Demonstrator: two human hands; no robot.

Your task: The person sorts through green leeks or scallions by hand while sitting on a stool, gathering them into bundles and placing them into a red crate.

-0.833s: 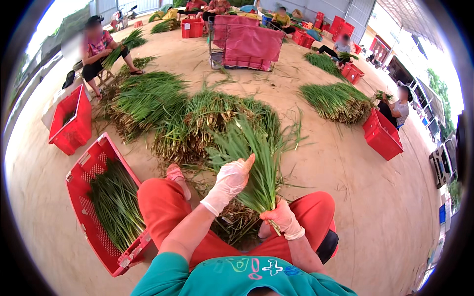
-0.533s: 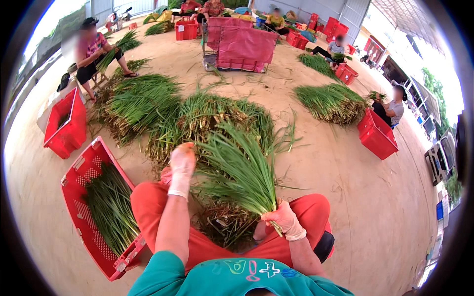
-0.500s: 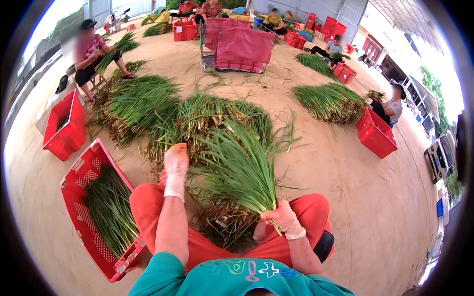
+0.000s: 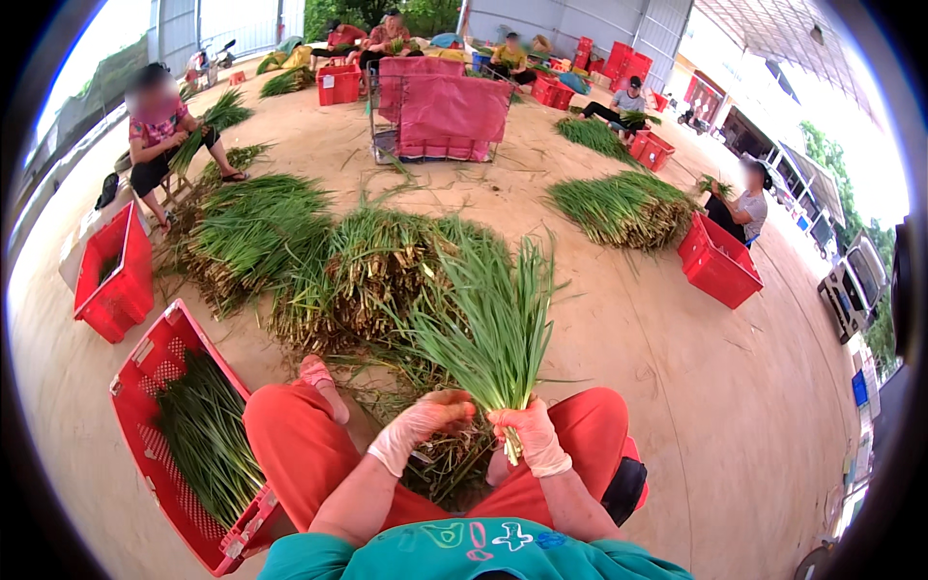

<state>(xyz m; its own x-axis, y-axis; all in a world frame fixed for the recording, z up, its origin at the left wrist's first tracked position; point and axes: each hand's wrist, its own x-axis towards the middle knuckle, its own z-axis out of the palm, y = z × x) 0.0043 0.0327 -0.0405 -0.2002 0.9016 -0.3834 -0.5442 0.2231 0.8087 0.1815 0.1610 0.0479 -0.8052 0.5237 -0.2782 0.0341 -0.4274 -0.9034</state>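
Note:
My right hand (image 4: 527,425), in a thin pale glove, grips a bunch of chives (image 4: 503,333) near the stem ends. The long green leaves fan upward and away from me. Just left of those stems is my gloved left hand (image 4: 435,416), its fingers bent and drawn together; whether anything small is in them cannot be made out. Below my hands, between my legs, lies a heap of loose trimmings (image 4: 449,464). Beyond them spreads a large pile of chives (image 4: 382,271) with brownish stem ends facing me.
At my left stands a red crate (image 4: 174,338) with chives laid in it. Another red crate (image 4: 116,275) is farther left, near a seated person (image 4: 159,130). A cart with pink cloth (image 4: 449,116) stands ahead. More chives (image 4: 623,208) and a red crate (image 4: 720,261) lie to the right.
My left hand has come back from the pile to beside the bunch in my right hand. The bunch has swung more upright and moved slightly left. My view has shifted a little.

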